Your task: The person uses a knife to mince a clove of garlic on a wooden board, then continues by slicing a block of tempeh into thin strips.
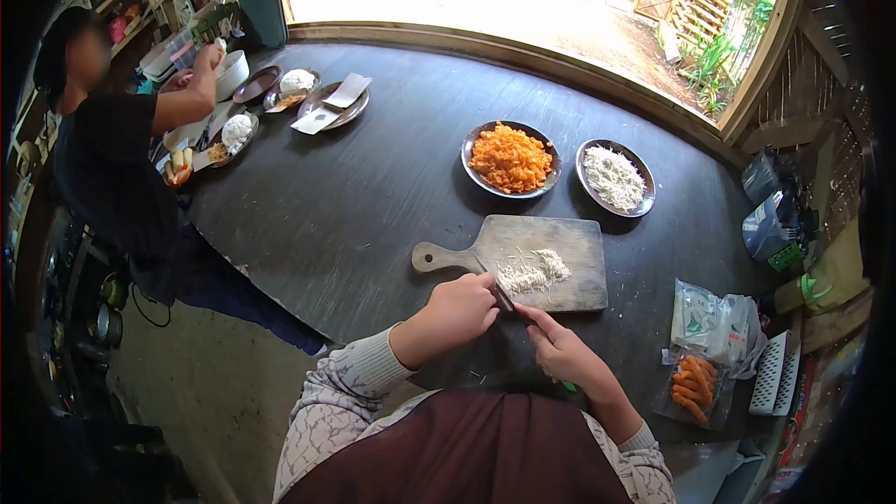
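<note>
A knife (503, 298) points up and left across the lower edge of the wooden cutting board (581, 282). My right hand (562, 353) is closed around it, with a bit of green showing under the palm. The curled fingers of my left hand (457, 310) press together at the blade, seeming to pinch it; their tips are partly hidden. Past the blade, a small heap of thin white shreds (534, 273) lies on the board. Beyond the board stand a bowl of chopped orange pieces (511, 160) and a bowl of white shreds (613, 178).
Plastic packets (714, 322), a bag of orange sticks (693, 386) and a white grater (775, 373) lie at the right. Far left, a person (126, 154) works over a white tub (233, 75) near several plates. A window frame (523, 45) borders the dark table (373, 187).
</note>
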A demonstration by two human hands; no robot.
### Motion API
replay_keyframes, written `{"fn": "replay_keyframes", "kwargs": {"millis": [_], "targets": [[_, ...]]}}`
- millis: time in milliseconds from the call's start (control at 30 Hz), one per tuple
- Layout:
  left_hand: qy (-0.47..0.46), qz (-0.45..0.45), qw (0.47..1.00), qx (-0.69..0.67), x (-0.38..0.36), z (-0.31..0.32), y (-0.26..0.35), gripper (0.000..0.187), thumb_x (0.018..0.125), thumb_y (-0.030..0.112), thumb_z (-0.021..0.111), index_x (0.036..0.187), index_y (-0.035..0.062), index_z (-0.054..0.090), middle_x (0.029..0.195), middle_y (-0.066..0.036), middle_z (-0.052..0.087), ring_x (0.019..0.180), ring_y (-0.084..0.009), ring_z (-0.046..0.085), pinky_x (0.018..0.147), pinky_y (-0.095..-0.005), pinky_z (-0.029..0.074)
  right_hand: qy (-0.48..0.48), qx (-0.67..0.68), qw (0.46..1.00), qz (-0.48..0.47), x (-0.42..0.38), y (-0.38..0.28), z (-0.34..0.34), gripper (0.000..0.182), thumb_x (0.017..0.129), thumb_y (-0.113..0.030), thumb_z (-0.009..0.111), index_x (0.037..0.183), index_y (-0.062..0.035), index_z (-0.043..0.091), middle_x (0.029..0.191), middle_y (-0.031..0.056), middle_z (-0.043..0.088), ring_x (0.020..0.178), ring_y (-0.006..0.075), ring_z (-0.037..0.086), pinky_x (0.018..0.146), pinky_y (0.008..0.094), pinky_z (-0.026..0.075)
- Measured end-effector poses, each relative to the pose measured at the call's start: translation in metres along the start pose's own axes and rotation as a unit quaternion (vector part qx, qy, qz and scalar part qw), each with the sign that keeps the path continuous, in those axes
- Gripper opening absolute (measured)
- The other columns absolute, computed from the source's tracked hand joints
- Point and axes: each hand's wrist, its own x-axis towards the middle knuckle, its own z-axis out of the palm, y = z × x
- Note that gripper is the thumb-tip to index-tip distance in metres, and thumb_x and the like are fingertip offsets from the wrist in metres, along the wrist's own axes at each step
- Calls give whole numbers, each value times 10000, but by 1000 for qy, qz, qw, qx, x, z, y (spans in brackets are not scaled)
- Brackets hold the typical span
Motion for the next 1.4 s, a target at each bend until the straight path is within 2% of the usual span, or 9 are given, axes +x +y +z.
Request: {"fn": "replay_keyframes", "kwargs": {"millis": [200, 300, 367, 467, 900, 967, 1100, 1200, 1400], "targets": [[-4, -2, 1000, 12, 1, 0, 1, 211, 829, 220, 588, 773, 41, 685, 948, -66, 594, 855, -238, 611, 700, -362, 514, 20, -27, 999, -24, 4, -1, 6, 418, 983, -205, 415, 1398, -251, 405, 570, 34, 471, 462, 102, 458, 467, 279, 435], [0, 2, 1000, 6, -1, -2, 3, 212, 828, 215, 582, 759, 42, 683, 940, -71, 593, 842, -243, 611, 693, -366, 513, 50, -63, 993, -84, 10, 4, 8, 421, 988, -193, 400, 1402, -272, 393, 558, -10, 430, 438, 76, 439, 424, 247, 412], [2, 5, 1000, 6, -1, -4, 3, 211, 828, 213, 579, 757, 44, 684, 937, -73, 593, 836, -245, 611, 690, -367, 513, 20, -11, 999, -36, 8, 2, 4, 421, 985, -187, 408, 1399, -264, 403, 566, -12, 429, 446, 74, 443, 432, 246, 416], [-1, 0, 1000, -3, -1, -3, 3, 210, 829, 207, 573, 757, 45, 686, 933, -75, 595, 831, -249, 611, 686, -370, 512, 21, -26, 999, -34, 2, 0, 4, 404, 985, -209, 412, 1388, -242, 421, 588, 33, 468, 472, 96, 456, 482, 273, 434], [7, 14, 1000, -8, 0, -1, 0, 209, 826, 197, 574, 756, 32, 681, 939, -86, 605, 824, -261, 615, 706, -372, 507, 32, -35, 998, -44, 9, 0, 7, 409, 988, -210, 399, 1394, -256, 403, 564, 11, 451, 456, 91, 453, 459, 262, 430], [13, 24, 1000, -16, 3, -2, -7, 197, 821, 191, 583, 771, 31, 687, 941, -88, 610, 822, -262, 616, 713, -371, 503, -13, 56, 998, -35, 16, 12, 1, 401, 988, -227, 424, 1388, -242, 412, 557, 4, 452, 439, 83, 449, 434, 254, 418], [3, 51, 991, -127, 12, 4, -33, 142, 794, 147, 627, 843, 34, 697, 937, -97, 613, 832, -270, 607, 746, -359, 486, -7, 91, 994, -66, 7, 17, -10, 400, 982, -241, 459, 1379, -219, 424, 556, 0, 451, 428, 76, 448, 408, 246, 401], [67, 83, 989, -99, 16, -2, -34, 222, 777, 112, 641, 983, 47, 694, 926, -91, 619, 906, -278, 585, 822, -375, 468, 27, 111, 991, -75, -2, 19, -24, 420, 954, -193, 528, 1365, -190, 443, 601, -5, 472, 444, 74, 473, 403, 234, 403], [208, 68, 968, -120, 32, 2, -51, 171, 762, 81, 661, 923, 60, 712, 947, -80, 637, 903, -270, 601, 794, -362, 487, 46, 79, 991, -96, -13, 24, -36, 392, 936, -142, 548, 1323, -168, 492, 657, -7, 525, 512, 71, 534, 445, 226, 438]]}}
